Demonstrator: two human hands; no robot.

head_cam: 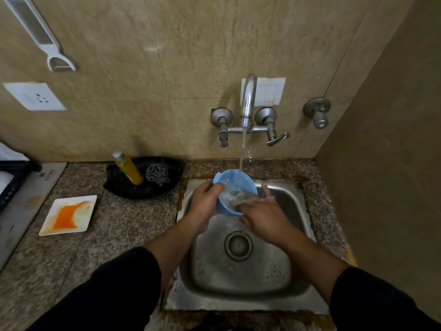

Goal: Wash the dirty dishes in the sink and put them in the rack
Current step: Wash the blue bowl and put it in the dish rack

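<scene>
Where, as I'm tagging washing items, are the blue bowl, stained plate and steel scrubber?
blue bowl (226, 181): head view, far inner wall.
stained plate (69, 215): head view, orange-smeared middle.
steel scrubber (157, 174): head view, wire ball's middle.

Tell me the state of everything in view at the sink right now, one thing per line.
tap: on, water running into the bowl
blue bowl: held tilted over the sink, under the stream
left hand: grips the bowl's rim
right hand: fingers inside the bowl
white plate: on the counter, stained orange, unwashed
soap bottle: leaning in the black tray
steel scrubber: lying in the tray
sink: wet, drain uncovered
</scene>
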